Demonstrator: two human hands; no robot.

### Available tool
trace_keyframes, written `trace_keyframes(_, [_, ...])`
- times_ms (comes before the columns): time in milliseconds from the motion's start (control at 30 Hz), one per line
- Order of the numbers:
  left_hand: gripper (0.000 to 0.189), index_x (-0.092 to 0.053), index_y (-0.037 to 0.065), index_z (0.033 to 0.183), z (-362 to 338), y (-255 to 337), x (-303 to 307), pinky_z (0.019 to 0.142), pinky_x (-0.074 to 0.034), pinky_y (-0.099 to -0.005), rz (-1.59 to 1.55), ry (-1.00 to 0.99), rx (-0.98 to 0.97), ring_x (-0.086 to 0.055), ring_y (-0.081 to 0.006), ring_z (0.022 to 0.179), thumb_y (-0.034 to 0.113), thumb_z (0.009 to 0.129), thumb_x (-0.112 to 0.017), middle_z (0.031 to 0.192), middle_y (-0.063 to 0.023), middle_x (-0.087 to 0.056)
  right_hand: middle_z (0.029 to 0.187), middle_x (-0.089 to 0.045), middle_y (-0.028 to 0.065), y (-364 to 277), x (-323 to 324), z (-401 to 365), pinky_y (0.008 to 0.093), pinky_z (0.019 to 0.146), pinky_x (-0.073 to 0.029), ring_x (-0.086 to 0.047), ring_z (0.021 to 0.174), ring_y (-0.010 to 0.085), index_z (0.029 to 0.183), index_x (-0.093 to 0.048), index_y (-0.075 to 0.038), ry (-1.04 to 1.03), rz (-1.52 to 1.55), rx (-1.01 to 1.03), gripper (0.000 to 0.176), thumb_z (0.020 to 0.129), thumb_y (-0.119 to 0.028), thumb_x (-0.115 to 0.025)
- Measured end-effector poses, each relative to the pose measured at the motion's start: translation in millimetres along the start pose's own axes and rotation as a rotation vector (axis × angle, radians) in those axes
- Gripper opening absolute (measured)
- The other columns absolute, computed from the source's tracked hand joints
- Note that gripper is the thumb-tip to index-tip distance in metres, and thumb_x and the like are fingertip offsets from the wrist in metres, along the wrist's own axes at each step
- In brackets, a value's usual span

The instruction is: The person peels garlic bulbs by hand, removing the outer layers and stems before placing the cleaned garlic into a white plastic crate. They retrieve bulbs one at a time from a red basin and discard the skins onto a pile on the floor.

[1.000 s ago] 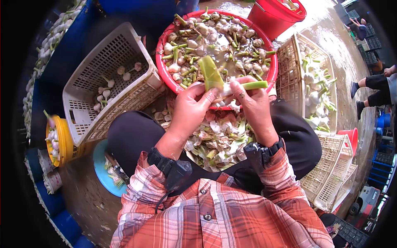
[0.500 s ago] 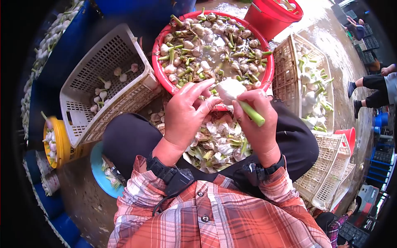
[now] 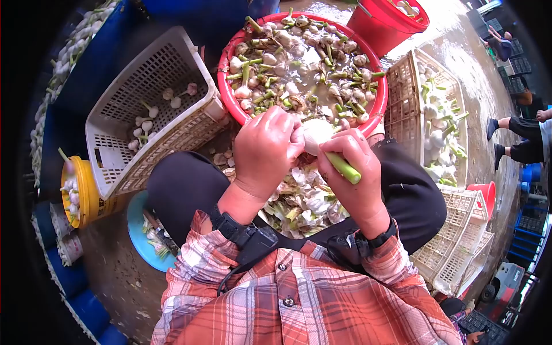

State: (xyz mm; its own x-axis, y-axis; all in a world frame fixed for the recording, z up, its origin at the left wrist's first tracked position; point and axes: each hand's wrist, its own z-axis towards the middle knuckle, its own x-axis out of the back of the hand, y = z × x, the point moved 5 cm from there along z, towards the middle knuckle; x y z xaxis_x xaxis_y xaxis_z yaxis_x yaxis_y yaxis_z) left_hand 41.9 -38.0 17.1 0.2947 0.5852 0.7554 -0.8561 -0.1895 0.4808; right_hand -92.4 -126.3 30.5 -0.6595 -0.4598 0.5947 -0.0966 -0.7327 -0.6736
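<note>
My right hand (image 3: pixel 355 164) is closed around the green stem of a white garlic bulb (image 3: pixel 316 133), with the stem's cut end sticking out toward me. At the bulb's left side my left hand (image 3: pixel 267 144) has its fingers curled and pinched together; what lies between the fingertips is hidden. Both hands are above my lap, where a heap of garlic skins and leaf scraps (image 3: pixel 307 201) lies between my knees. Just beyond them stands a red tub (image 3: pixel 376 109) of water with many unpeeled, dirty garlic bulbs floating in it.
On the left are a white crate (image 3: pixel 167 138) with several bulbs, a yellow bucket (image 3: pixel 86 187) and a blue basin (image 3: pixel 138 241) holding a knife-like tool. A crate of clean garlic (image 3: pixel 402 109), stacked crates (image 3: pixel 445 241) and a red bucket (image 3: pixel 379 29) stand right. Other people are farther right.
My left hand has gone from spread fingers to a pinch against the bulb. My right hand still holds the bulb by its stem, slightly lower. The whole view has shifted a little.
</note>
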Motion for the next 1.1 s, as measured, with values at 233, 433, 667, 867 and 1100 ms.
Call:
trace_keyframes(233, [0.020,-0.050,0.001,0.114,-9.8,-37.3,-7.1,0.076,-0.055,-0.0234,-1.311,0.002,0.738,-0.067,-0.0128,0.084,0.012,0.099,-0.059,0.108,-0.0098,-0.064,0.102,-0.060,0.0060,27.8,34.8,-9.3,0.0323,0.088,-0.049,-0.061,0.099,0.0224,0.085,-0.070,-0.007,0.001,0.337,-0.200,0.025,0.070,0.013,-0.069])
trace_keyframes(433, [0.028,-0.062,0.003,0.121,-12.1,-14.6,-26.6,0.086,-0.053,-0.0272,-0.946,-0.162,0.434,-0.064,-0.0112,0.096,0.013,0.096,-0.069,0.111,-0.0060,-0.064,0.104,-0.060,0.0085,2.0,28.5,-8.0,0.0341,0.089,-0.050,-0.061,0.099,0.0266,0.083,-0.068,-0.008,-0.056,0.146,-0.056,0.027,0.067,0.014,-0.068])
trace_keyframes(667, [0.039,-0.066,0.001,0.117,-27.3,-32.3,-43.1,0.091,-0.052,-0.0367,-0.317,-0.507,0.134,-0.065,-0.0297,0.104,0.014,0.082,-0.076,0.113,-0.0139,-0.066,0.101,-0.057,0.0083,-1.1,44.7,-9.9,0.0328,0.081,-0.052,-0.062,0.096,0.0257,0.080,-0.066,-0.007,-0.074,0.066,0.086,0.027,0.063,0.014,-0.068])
trace_keyframes(867, [0.093,-0.026,0.012,0.157,-19.6,5.8,-34.4,0.102,-0.050,-0.0396,-1.231,-0.560,0.459,-0.056,-0.0247,0.126,0.025,0.084,-0.082,0.154,-0.0157,-0.036,0.098,-0.055,0.0058,24.3,40.9,-17.5,0.0301,0.090,-0.045,-0.056,0.100,0.0188,0.087,-0.066,-0.006,-0.105,0.345,-0.135,0.021,0.073,0.008,-0.072])
trace_keyframes(1100, [0.059,-0.032,0.004,0.152,-9.7,-13.9,-33.5,0.094,-0.056,-0.0378,-1.745,-0.287,0.618,-0.065,-0.0290,0.113,0.035,0.104,-0.046,0.134,-0.0189,-0.057,0.094,-0.059,-0.0001,41.9,29.0,-16.5,0.0226,0.075,-0.051,-0.061,0.083,0.0085,0.108,-0.062,-0.002,-0.156,0.677,-0.483,0.018,0.092,0.004,-0.065])
